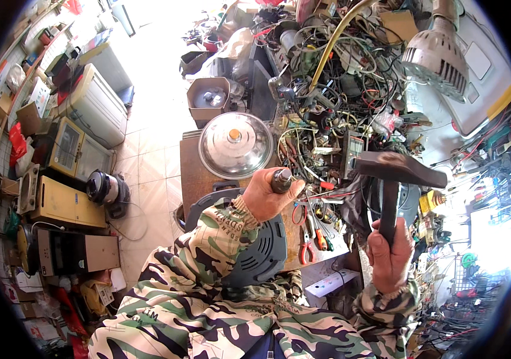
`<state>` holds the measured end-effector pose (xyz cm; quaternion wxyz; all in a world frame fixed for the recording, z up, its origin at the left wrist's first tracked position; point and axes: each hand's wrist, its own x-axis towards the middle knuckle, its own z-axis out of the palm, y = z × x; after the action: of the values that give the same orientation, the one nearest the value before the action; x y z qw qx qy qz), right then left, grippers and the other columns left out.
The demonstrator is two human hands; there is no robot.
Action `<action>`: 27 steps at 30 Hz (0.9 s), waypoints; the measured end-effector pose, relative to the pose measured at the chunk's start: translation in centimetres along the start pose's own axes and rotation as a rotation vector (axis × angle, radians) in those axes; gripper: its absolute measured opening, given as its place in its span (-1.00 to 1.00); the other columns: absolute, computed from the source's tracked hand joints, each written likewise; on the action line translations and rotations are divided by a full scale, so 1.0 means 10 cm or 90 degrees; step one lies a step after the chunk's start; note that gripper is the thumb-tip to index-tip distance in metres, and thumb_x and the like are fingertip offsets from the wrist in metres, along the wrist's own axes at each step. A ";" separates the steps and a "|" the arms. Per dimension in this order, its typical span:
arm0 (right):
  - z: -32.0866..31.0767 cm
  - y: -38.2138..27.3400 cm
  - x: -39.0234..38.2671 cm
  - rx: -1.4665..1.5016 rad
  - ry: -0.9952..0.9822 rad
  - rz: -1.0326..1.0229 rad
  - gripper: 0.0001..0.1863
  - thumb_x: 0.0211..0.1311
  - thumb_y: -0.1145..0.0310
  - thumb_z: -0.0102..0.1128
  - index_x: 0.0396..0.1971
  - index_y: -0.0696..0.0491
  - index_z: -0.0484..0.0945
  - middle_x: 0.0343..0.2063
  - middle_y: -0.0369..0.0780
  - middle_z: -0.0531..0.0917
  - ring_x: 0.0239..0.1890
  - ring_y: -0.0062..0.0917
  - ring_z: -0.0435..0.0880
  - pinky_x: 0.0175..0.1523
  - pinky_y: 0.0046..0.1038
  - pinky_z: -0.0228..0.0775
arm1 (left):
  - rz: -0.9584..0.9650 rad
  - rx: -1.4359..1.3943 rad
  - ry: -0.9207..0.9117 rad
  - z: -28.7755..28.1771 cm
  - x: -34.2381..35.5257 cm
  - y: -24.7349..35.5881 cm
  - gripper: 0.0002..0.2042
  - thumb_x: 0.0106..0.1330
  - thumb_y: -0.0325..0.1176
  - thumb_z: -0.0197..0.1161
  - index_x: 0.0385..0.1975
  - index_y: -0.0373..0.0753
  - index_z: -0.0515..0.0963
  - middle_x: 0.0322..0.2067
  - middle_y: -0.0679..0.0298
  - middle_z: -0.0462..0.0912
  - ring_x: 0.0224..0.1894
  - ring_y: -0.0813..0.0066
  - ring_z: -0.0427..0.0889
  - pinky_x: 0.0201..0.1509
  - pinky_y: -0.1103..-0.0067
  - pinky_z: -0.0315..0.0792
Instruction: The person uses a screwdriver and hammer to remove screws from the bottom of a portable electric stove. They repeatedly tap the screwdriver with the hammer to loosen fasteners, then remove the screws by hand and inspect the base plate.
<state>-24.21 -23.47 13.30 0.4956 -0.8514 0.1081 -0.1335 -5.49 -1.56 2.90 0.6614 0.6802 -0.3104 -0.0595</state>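
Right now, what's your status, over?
Left grip around dark cylindrical object. Right grip holding hammer. Left sleeve covers part of slotted grey plastic piece.

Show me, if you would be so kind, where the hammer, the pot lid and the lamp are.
Hammer [390, 196]: head view, upper handle.
Pot lid [236, 151]: head view, shiny dome near the knob.
Lamp [437, 58]: head view, slotted pale housing.

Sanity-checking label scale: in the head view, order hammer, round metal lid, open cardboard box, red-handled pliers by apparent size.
1. Round metal lid and hammer: unsure, not ranked; the lid looks broader, the hammer longer and probably nearer the camera.
2. Open cardboard box
3. Red-handled pliers
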 end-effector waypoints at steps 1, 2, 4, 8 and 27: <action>-0.05 -0.17 0.05 -0.055 -0.026 -0.039 -0.77 0.37 0.36 0.30 -0.13 0.17 0.51 -0.63 -0.33 0.51 -0.57 -0.70 0.44 -0.42 -0.51 0.33 | -0.007 -0.007 0.001 -0.01 0.00 0.04 -0.65 0.45 -0.33 0.35 -0.57 -0.22 0.39 -0.66 0.48 0.33 -0.54 0.68 0.25 -0.48 0.56 0.22; -0.02 -0.40 0.12 -0.155 -0.034 -0.134 -0.77 0.38 0.37 0.31 -0.10 0.16 0.53 -0.63 -0.27 0.54 -0.59 -0.62 0.51 -0.43 -0.49 0.35 | -0.018 -0.024 0.001 0.00 0.00 0.05 -0.65 0.46 -0.33 0.35 -0.57 -0.22 0.39 -0.66 0.48 0.32 -0.54 0.68 0.24 -0.48 0.56 0.21; 0.03 -0.58 0.21 -0.181 -0.100 -0.133 -0.78 0.38 0.39 0.31 -0.09 0.15 0.54 -0.62 -0.21 0.56 -0.60 -0.52 0.56 -0.43 -0.46 0.37 | -0.006 -0.014 0.005 0.00 -0.01 0.07 -0.65 0.46 -0.33 0.35 -0.57 -0.21 0.40 -0.65 0.49 0.32 -0.54 0.68 0.23 -0.48 0.55 0.20; 0.07 -0.66 0.25 -0.273 -0.142 -0.160 -0.79 0.37 0.37 0.33 -0.11 0.12 0.54 -0.57 -0.09 0.63 -0.55 -0.17 0.67 -0.42 -0.29 0.45 | -0.004 -0.069 -0.011 0.05 0.00 0.03 -0.76 0.43 -0.35 0.36 -0.49 -0.28 0.55 -0.60 0.49 0.42 -0.51 0.70 0.33 -0.45 0.58 0.32; -0.05 -0.64 0.18 -0.250 -0.058 -0.178 -0.84 0.42 0.37 0.23 -0.22 0.15 0.50 -0.53 -0.28 0.56 -0.69 -0.55 0.39 -0.59 -0.49 0.17 | 0.051 0.016 0.040 -0.02 -0.03 -0.02 -0.60 0.44 -0.19 0.35 -0.60 -0.17 0.35 -0.67 0.43 0.26 -0.56 0.62 0.23 -0.49 0.47 0.18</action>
<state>-22.31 -21.35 19.38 0.3017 -0.9433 -0.0092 -0.1383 -5.56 -1.30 2.68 0.6643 0.6769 -0.3169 -0.0076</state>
